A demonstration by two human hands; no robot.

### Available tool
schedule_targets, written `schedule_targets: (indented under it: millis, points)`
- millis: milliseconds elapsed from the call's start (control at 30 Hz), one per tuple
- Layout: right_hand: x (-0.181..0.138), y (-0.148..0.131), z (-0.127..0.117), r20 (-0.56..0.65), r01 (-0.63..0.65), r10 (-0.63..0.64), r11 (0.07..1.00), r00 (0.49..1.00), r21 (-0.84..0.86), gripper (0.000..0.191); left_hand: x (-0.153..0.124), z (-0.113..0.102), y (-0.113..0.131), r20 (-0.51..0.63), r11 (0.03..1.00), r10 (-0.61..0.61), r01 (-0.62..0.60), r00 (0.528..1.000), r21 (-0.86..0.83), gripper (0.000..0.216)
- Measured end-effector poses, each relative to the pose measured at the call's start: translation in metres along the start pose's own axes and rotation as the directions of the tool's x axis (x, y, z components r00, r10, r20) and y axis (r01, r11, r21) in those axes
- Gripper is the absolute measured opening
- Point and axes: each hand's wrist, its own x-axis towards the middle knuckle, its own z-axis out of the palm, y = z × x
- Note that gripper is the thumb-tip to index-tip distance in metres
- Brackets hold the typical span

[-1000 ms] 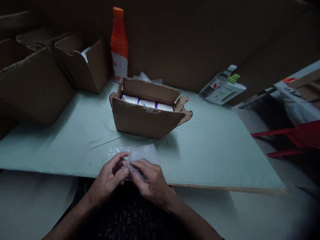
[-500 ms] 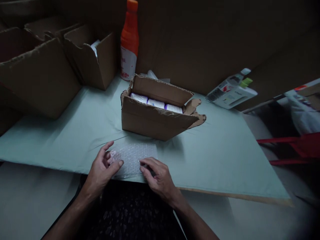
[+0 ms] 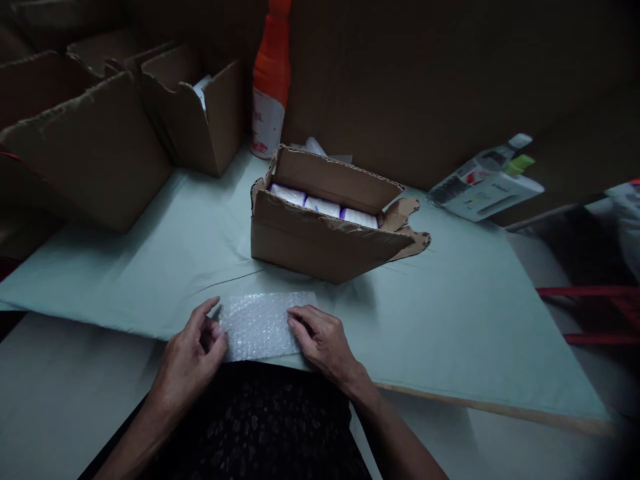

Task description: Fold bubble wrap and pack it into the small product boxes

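Observation:
A flat piece of bubble wrap [image 3: 260, 327] lies at the front edge of the cloth-covered table, just above my lap. At its left edge is my left hand [image 3: 193, 350], index finger raised and apart, the thumb and curled fingers closed on the edge. My right hand [image 3: 323, 337] pinches the right side of the sheet between thumb and fingers; its fingertips rest over the plastic. Behind the sheet stands an open cardboard box [image 3: 305, 237] holding a row of white packs [image 3: 323, 207] with purple edges. Neither hand touches the box.
Larger open cardboard boxes [image 3: 95, 153] fill the left side of the table [image 3: 450, 320]. An orange bottle [image 3: 270, 87] with a white label stands at the back. A clear bottle and a white jug [image 3: 495, 197] are at back right. Red bars [image 3: 595, 291] show beyond the right edge.
My left hand has drawn back from over the bubble wrap to its left edge, uncovering more of it. The right hand stays at the right side. The view has shifted slightly.

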Motion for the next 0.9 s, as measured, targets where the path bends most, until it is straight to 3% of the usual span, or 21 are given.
schedule_targets:
  millis: [67, 133, 200, 267, 400, 500, 567, 633, 700, 800, 900]
  points:
    - [0.0, 0.002, 0.004, 0.014, 0.013, -0.013, 0.999, 1.0, -0.046, 0.02, -0.002, -0.002, 0.005, -0.109, 0.982, 0.132, -0.115, 0.985, 0.148, 0.048]
    - [0.0, 0.002, 0.007, 0.016, 0.033, -0.032, 0.996, 0.999, -0.081, 0.019, -0.004, 0.0, 0.015, -0.191, 0.92, 0.349, -0.297, 0.917, 0.256, 0.039]
    - [-0.001, 0.002, 0.009, 0.021, 0.051, -0.049, 0.992, 0.999, -0.112, 0.018, -0.004, 0.006, 0.025, -0.154, 0.824, 0.539, -0.48, 0.828, 0.3, 0.034]
    - [-0.003, 0.001, 0.011, 0.038, 0.058, -0.053, 0.988, 0.998, -0.146, 0.017, 0.0, 0.015, 0.032, -0.013, 0.749, 0.614, -0.577, 0.789, 0.325, 0.033]
    - [-0.006, 0.001, 0.017, 0.044, 0.063, -0.055, 0.972, 0.998, -0.226, 0.017, 0.013, 0.028, 0.034, 0.198, 0.687, 0.545, -0.57, 0.814, 0.451, 0.02]
    - [-0.006, 0.003, 0.018, 0.036, 0.074, -0.068, 0.976, 0.997, -0.206, 0.018, 0.02, 0.03, 0.031, 0.22, 0.677, 0.524, -0.559, 0.823, 0.478, 0.019]
    - [-0.006, 0.006, 0.012, 0.041, 0.046, -0.044, 0.997, 0.998, -0.065, 0.018, 0.022, 0.029, 0.028, 0.219, 0.693, 0.513, -0.551, 0.83, 0.464, 0.019]
    - [-0.005, 0.012, 0.0, 0.033, -0.042, 0.039, 0.995, 0.999, 0.093, 0.018, 0.022, 0.026, 0.025, 0.213, 0.733, 0.499, -0.541, 0.84, 0.414, 0.019]
    - [-0.005, 0.018, -0.015, -0.002, -0.174, 0.176, 0.977, 0.984, 0.124, 0.019, 0.022, 0.024, 0.021, 0.198, 0.78, 0.504, -0.542, 0.84, 0.312, 0.02]
    - [-0.003, 0.021, -0.03, -0.011, -0.371, 0.372, 0.926, 0.928, -0.07, 0.021, 0.022, 0.023, 0.014, 0.163, 0.814, 0.536, -0.558, 0.828, 0.161, 0.018]
    - [0.003, 0.016, -0.029, 0.061, -0.425, 0.453, 0.869, 0.89, -0.255, 0.022, 0.02, 0.024, 0.009, 0.139, 0.812, 0.552, -0.568, 0.822, 0.137, 0.016]
